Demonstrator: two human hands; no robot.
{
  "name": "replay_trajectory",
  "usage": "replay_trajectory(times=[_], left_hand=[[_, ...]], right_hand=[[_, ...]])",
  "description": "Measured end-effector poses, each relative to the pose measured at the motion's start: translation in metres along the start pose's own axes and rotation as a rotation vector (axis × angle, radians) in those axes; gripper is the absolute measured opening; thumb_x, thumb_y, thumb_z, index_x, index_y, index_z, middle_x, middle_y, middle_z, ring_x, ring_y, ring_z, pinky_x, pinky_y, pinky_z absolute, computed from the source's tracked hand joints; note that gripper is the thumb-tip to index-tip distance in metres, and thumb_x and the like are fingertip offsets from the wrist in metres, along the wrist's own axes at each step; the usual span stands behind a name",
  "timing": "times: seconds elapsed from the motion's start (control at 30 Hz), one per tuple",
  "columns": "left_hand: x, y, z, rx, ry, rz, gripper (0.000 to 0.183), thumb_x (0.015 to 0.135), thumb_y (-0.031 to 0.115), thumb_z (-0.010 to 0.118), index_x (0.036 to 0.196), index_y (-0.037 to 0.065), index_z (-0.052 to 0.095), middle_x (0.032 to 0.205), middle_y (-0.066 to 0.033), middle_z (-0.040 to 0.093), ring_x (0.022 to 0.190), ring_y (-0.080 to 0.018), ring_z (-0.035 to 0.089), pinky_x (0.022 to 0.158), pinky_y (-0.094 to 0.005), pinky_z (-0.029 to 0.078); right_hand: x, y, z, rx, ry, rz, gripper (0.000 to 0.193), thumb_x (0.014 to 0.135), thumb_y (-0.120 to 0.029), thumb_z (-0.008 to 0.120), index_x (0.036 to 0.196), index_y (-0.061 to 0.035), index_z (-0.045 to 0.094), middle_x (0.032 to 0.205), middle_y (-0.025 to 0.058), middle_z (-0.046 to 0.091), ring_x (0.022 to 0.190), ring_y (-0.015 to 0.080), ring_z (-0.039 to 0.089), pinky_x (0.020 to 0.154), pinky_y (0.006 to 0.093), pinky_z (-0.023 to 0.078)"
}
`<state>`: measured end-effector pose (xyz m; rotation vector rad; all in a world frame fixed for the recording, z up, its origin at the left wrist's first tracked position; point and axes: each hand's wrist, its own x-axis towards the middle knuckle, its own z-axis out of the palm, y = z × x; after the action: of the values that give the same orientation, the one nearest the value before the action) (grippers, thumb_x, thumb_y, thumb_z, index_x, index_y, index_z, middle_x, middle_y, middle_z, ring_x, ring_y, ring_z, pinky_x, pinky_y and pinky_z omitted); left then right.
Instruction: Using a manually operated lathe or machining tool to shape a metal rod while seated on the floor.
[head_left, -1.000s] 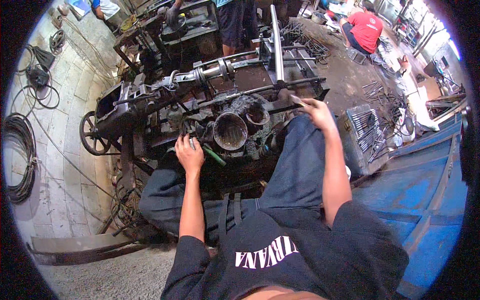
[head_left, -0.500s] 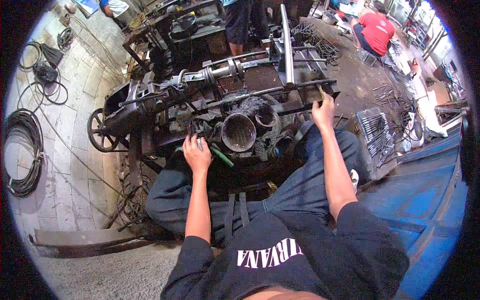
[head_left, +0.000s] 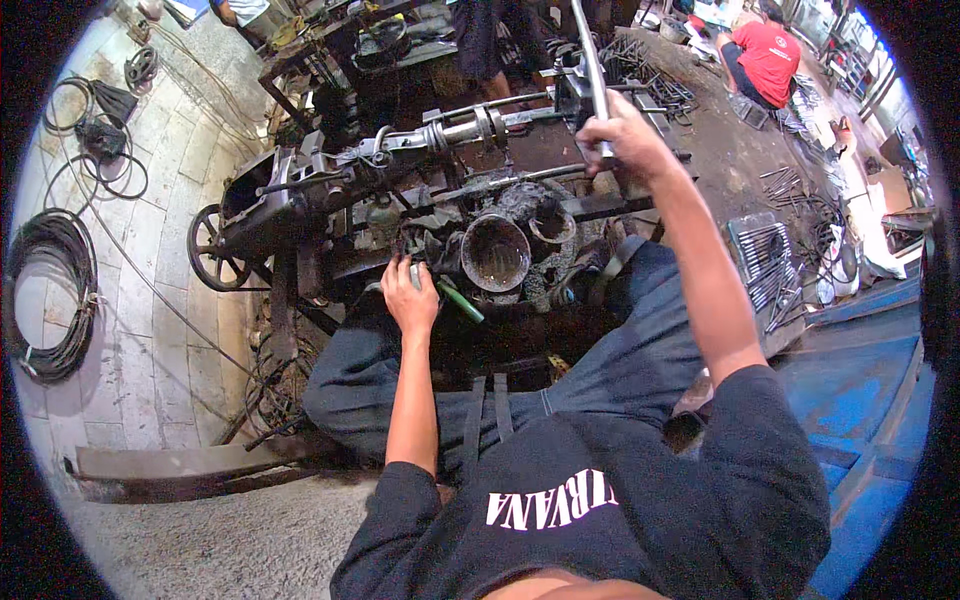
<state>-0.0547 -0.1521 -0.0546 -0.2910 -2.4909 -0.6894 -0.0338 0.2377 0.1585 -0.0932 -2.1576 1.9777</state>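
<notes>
My right hand [head_left: 625, 138] is wrapped round the lower end of a long metal bar [head_left: 592, 60] that rises over the right part of a greasy metal machine [head_left: 345, 195]. My left hand [head_left: 408, 298] is at the machine's near edge, its fingers bent forward. A small pale grey piece shows between thumb and forefinger, but its kind is unclear. Just right of that hand lies a green cylinder [head_left: 461, 303], slanting down to the right. A round metal bowl [head_left: 495, 252] with a dirty inside sits in front of the machine, beside a smaller ring-shaped opening [head_left: 552, 220].
A spoked handwheel [head_left: 215, 250] is at the machine's left end. Coiled black cable [head_left: 50, 300] hangs by the pale wall. A tray of metal tools [head_left: 762, 258] lies to the right, near a blue panel [head_left: 860, 390]. A person in red [head_left: 766, 62] crouches behind.
My right hand has left the machine's right end, moved up and away, and taken hold of the long bar. My left hand stays at the near edge. The view has shifted slightly.
</notes>
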Motion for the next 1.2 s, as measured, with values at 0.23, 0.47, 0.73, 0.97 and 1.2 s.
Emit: replay_trajectory(times=[0.23, 0.47, 0.73, 0.97, 1.2], left_hand=[[-0.002, -0.003, -0.001, -0.043, 0.017, -0.049, 0.033, 0.091, 0.024, 0.065, 0.113, -0.001, 0.068, 0.126, -0.0235, 0.062, 0.120, -0.0414, 0.054, 0.104, -0.0484, 0.042], [-0.001, 0.000, -0.003, -0.073, 0.020, -0.085, 0.034, 0.090, 0.025, 0.066, 0.113, 0.000, 0.068, 0.125, -0.0223, 0.062, 0.119, -0.0404, 0.054, 0.104, -0.0483, 0.042], [0.019, 0.008, -0.013, -0.095, -0.178, -0.226, 0.062, 0.088, 0.031, 0.065, 0.139, 0.001, 0.047, 0.145, -0.0237, 0.047, 0.131, -0.0419, 0.046, 0.109, -0.0519, 0.037], [0.023, 0.020, -0.010, 0.005, -0.122, -0.090, 0.056, 0.086, 0.027, 0.063, 0.134, -0.001, 0.051, 0.138, -0.0226, 0.054, 0.127, -0.0418, 0.050, 0.107, -0.0508, 0.039], [0.012, 0.015, -0.004, 0.126, -0.126, -0.051, 0.049, 0.084, 0.027, 0.063, 0.125, 0.002, 0.056, 0.126, -0.0174, 0.060, 0.122, -0.0375, 0.051, 0.109, -0.0515, 0.034]], right_hand=[[-0.007, -0.013, -0.009, -0.041, -0.041, 0.051, 0.053, 0.087, -0.010, 0.064, 0.134, -0.0018, 0.041, 0.074, 0.0056, 0.055, 0.056, 0.0158, 0.057, 0.051, 0.0319, 0.052], [-0.049, 0.081, 0.021, 0.312, 0.243, -0.013, 0.042, 0.102, -0.037, 0.047, 0.120, -0.0006, 0.060, 0.067, 0.0050, 0.058, 0.054, 0.0176, 0.057, 0.054, 0.0338, 0.049], [-0.120, 0.103, 0.151, -0.368, -0.188, -0.026, 0.016, 0.093, -0.015, 0.065, 0.100, -0.0008, 0.069, 0.085, 0.0141, 0.072, 0.074, 0.0242, 0.070, 0.071, 0.0349, 0.054], [-0.055, 0.038, 0.181, -0.399, -0.105, -0.271, 0.019, 0.087, -0.011, 0.066, 0.103, -0.0007, 0.069, 0.097, 0.0186, 0.072, 0.092, 0.0307, 0.072, 0.084, 0.0386, 0.054], [0.009, -0.071, 0.276, -0.455, -0.171, -0.806, 0.050, 0.089, -0.013, 0.070, 0.135, -0.0046, 0.052, 0.117, 0.0161, 0.065, 0.101, 0.0222, 0.063, 0.089, 0.0347, 0.052]])
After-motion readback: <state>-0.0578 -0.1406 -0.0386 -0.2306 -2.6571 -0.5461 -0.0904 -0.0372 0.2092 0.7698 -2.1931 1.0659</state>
